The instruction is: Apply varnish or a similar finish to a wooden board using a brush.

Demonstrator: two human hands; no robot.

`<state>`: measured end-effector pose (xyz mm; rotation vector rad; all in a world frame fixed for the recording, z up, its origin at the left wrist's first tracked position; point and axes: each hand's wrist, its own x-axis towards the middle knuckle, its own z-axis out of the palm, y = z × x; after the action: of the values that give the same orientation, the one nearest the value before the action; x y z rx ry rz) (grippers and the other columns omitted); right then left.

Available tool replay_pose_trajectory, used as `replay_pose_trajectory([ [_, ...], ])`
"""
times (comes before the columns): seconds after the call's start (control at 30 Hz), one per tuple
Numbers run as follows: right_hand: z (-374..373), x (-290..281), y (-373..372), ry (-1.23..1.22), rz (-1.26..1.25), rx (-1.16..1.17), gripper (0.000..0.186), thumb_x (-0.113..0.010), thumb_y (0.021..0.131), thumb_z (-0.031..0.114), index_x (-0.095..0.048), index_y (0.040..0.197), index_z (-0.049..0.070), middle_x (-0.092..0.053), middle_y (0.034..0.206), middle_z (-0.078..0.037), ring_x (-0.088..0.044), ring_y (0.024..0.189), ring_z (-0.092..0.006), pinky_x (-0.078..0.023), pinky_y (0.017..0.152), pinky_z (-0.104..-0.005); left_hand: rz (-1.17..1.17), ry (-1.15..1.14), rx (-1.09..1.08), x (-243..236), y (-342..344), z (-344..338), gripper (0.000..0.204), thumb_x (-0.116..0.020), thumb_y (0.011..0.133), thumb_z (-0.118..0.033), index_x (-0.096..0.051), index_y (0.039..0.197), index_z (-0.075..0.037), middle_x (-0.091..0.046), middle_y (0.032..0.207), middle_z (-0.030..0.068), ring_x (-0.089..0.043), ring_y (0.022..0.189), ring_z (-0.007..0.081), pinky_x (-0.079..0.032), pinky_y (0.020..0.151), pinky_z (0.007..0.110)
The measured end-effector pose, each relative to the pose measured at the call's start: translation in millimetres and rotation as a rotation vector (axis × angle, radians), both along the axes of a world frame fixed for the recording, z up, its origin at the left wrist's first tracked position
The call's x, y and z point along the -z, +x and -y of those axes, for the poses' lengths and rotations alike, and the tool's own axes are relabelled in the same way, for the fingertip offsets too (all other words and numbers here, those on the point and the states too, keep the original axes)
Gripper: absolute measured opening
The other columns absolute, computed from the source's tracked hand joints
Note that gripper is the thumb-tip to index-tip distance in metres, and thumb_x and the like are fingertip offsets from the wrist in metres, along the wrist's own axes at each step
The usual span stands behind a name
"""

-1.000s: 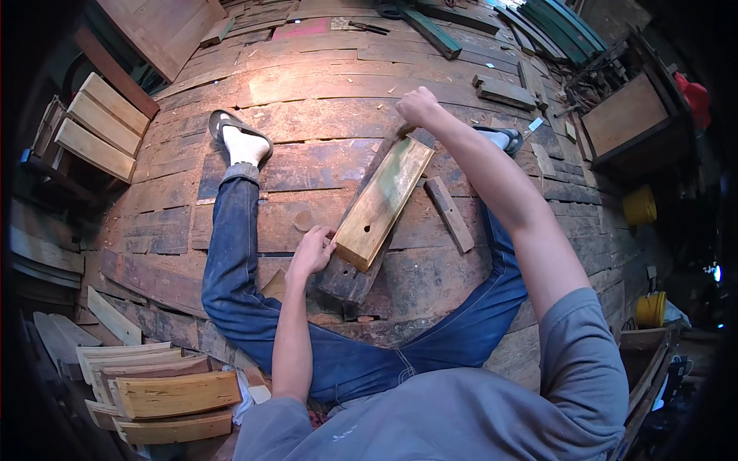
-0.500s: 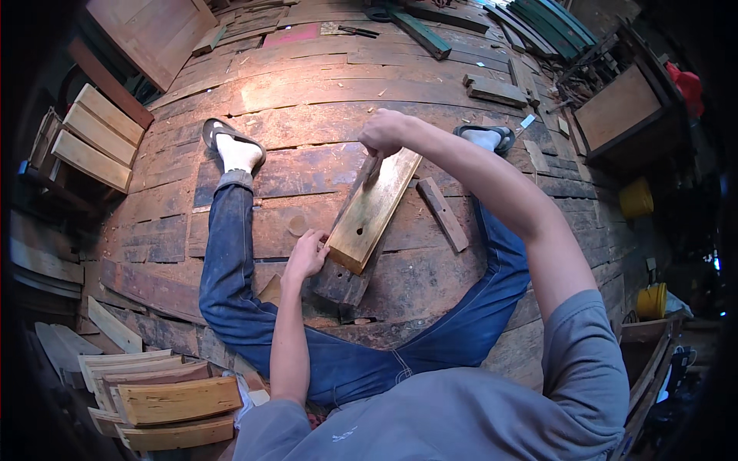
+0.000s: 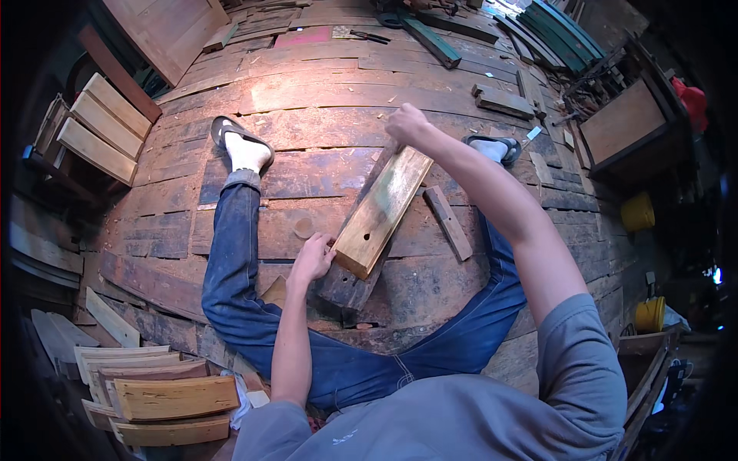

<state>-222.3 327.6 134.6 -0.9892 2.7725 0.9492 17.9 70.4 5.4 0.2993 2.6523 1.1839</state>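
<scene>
Between my spread legs a pale wooden block [image 3: 378, 207] with a dark hole near its close end lies at a slant. It rests on a darker, worn timber [image 3: 342, 290]. My left hand [image 3: 314, 257] grips the block's near left corner, fingers curled at its edge. At the far end my right hand [image 3: 407, 124] is closed in a fist over the block. Only a sliver of a narrow tool [image 3: 399, 146] shows under that fist, and its kind is hidden. Right of the block lies a short wooden bar [image 3: 448, 223].
A small round disc [image 3: 304, 228] lies beyond my left hand. Curved boards [image 3: 178, 398] are stacked at the lower left, flat boards [image 3: 108, 123] at the upper left. Pliers [image 3: 370, 37] lie far off. Timber offcuts [image 3: 503, 101] and a cabinet [image 3: 623, 115] stand to the right.
My right hand has moved a little away and to the right, toward the block's far end; the tool under it shows less. My left hand stays at the block's near corner.
</scene>
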Motion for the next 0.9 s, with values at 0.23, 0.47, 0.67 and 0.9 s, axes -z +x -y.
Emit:
replay_pose_trajectory([
  [0.23,37,-14,24,-0.041,0.261,-0.199,0.015,-0.074,0.075,0.025,-0.076,0.087,0.016,-0.074,0.09,-0.004,-0.07,0.088,-0.0226,-0.054,0.074,-0.0381,0.009,0.016,0.003,1,-1,-1,0.026,-0.065,0.082,-0.003,-0.063,0.108,-0.001,-0.062,0.102,0.0192,-0.062,0.096,0.0374,-0.051,0.085,0.043],
  [0.47,36,-23,6,-0.011,0.405,0.025,0.032,-0.083,0.067,0.029,-0.077,0.097,0.017,-0.074,0.096,-0.003,-0.07,0.091,-0.0218,-0.054,0.075,-0.0375,-0.009,0.055,0.008,5,1,0,0.026,-0.065,0.081,-0.004,-0.063,0.107,-0.001,-0.061,0.102,0.0193,-0.062,0.092,0.038,-0.052,0.083,0.043],
  [0.67,-9,-7,-16,-0.091,0.073,0.172,0.02,-0.073,0.076,0.022,-0.075,0.093,0.013,-0.073,0.096,-0.007,-0.07,0.094,-0.0253,-0.055,0.076,-0.0401,-0.045,-0.077,0.028,8,0,-2,0.046,-0.071,0.079,-0.014,-0.057,0.122,-0.006,-0.057,0.115,0.0208,-0.056,0.105,0.0399,-0.047,0.093,0.044],
  [0.9,-88,23,58,-0.854,-0.037,0.528,0.022,-0.061,0.084,0.027,-0.071,0.09,0.008,-0.069,0.09,-0.017,-0.067,0.087,-0.0344,-0.053,0.072,-0.0443,-0.194,-0.27,-0.104,-14,35,-74,0.118,-0.085,0.062,-0.043,-0.018,0.151,-0.005,-0.039,0.135,0.0227,-0.041,0.118,0.0431,-0.033,0.103,0.055],
])
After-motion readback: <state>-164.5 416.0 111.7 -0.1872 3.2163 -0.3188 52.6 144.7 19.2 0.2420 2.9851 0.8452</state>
